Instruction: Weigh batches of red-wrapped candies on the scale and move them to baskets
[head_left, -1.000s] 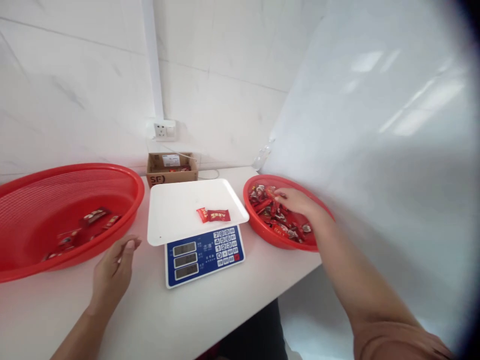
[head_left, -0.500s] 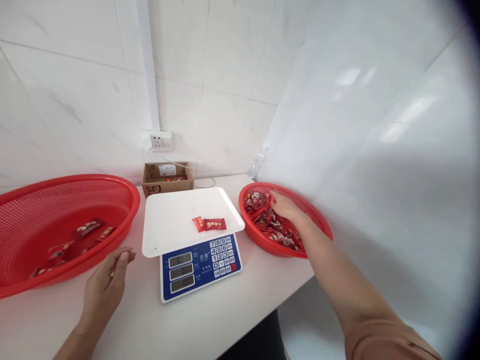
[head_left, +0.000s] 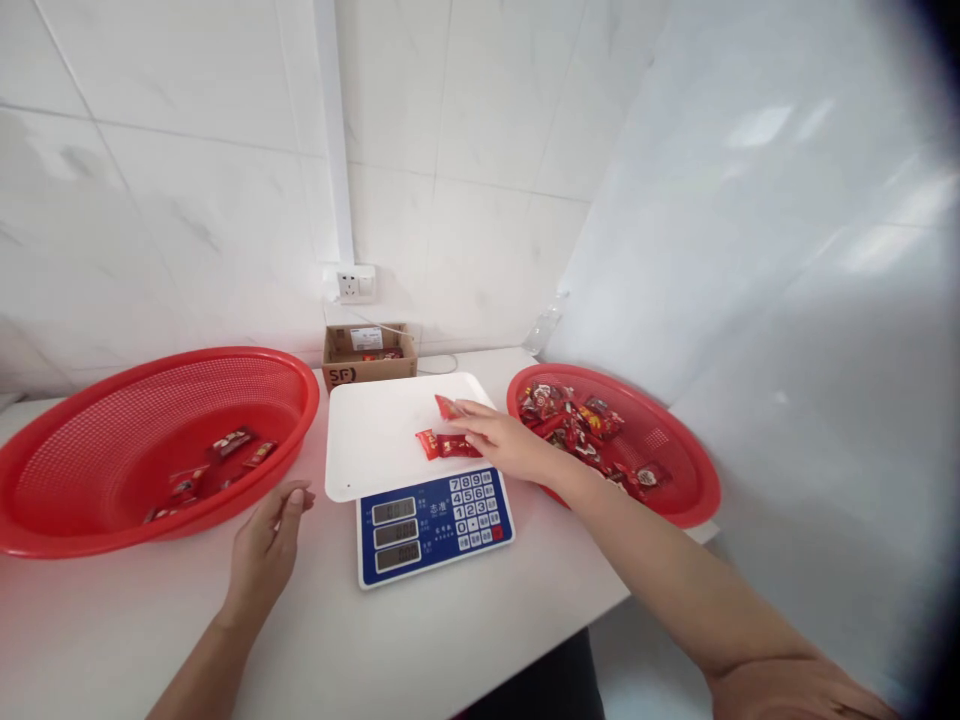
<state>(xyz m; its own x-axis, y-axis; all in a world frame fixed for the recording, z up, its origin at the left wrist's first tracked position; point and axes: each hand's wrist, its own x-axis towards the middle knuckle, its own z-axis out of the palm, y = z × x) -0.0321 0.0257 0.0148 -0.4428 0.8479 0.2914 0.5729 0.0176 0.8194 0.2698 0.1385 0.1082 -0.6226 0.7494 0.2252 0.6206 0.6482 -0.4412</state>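
My right hand [head_left: 499, 435] is over the white tray [head_left: 367, 440] of a digital scale [head_left: 442, 530], pinching a red-wrapped candy [head_left: 448, 407] by its end. Just below it, two more red candies [head_left: 454, 446] lie on the tray, one partly covered by my fingers. My left hand [head_left: 268, 545] hovers between the left red basket [head_left: 172, 365] and the scale. Its thumb presses against curled fingers; whether anything is between them cannot be seen.
On the right, a second red basket [head_left: 694, 470] holds many wrapped candies [head_left: 574, 430]. A few packets [head_left: 229, 443] lie in the left basket. Behind the scale stand a small cardboard box [head_left: 371, 371] and a clear bottle [head_left: 546, 322] against the wall, near a power socket [head_left: 352, 285].
My right hand has come left out of the right basket to the tray, bringing a red candy. My left hand stays beside the left basket. The view has turned slightly left.
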